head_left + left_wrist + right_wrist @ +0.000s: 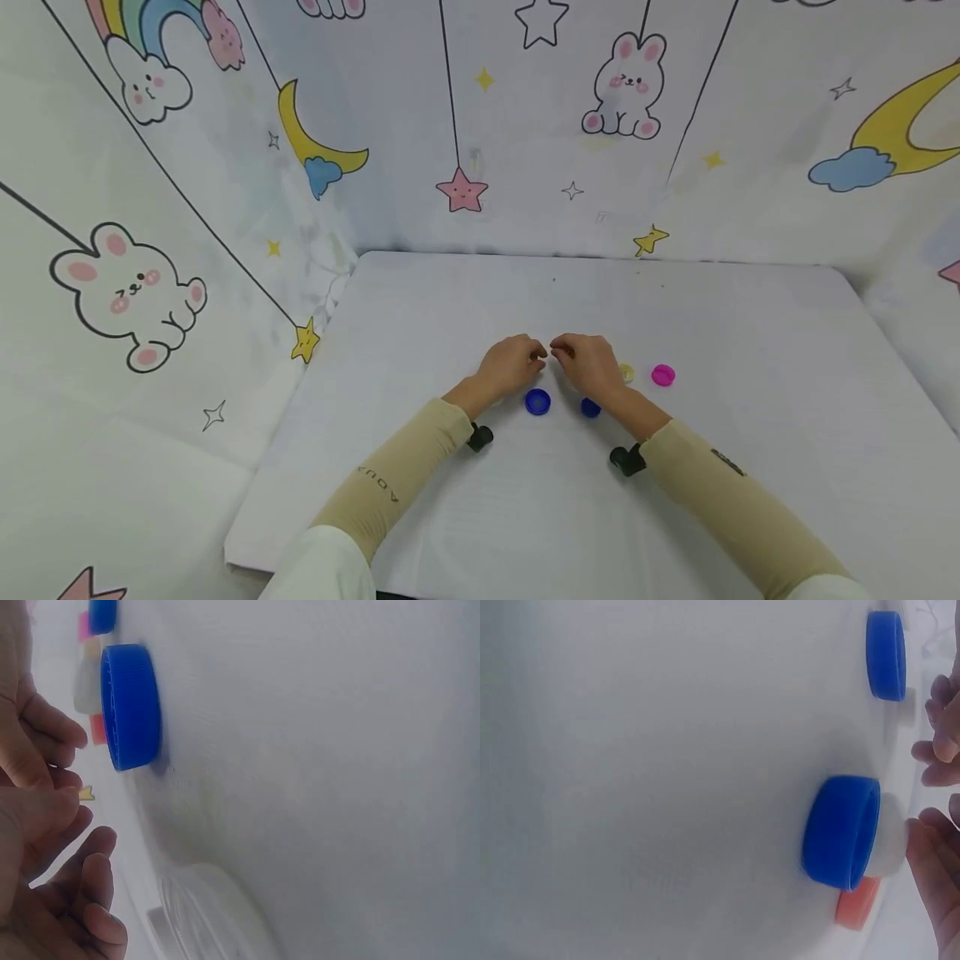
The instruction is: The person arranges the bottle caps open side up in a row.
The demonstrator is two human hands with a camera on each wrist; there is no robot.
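Observation:
My left hand (513, 364) and right hand (588, 364) hover close together above the table, fingertips facing with a small gap. Their fingers are loosely bent, and I see nothing held in either. Just below them lie a blue bottle cap (537, 402) and, under the right wrist, a second blue cap (590, 407). In the right wrist view a white cap (889, 834) appears beside the right fingertips; contact cannot be told. Behind the nearer blue cap there sits a red cap (857, 904). A clear cap (214, 915) lies low in the left wrist view.
Right of the right hand are a yellow cap (627, 372), partly covered, and a pink cap (663, 375). The white table (480, 308) meets a cartoon-printed cloth (405, 125) at its back and sides. Dark wrist cameras hang beneath both wrists.

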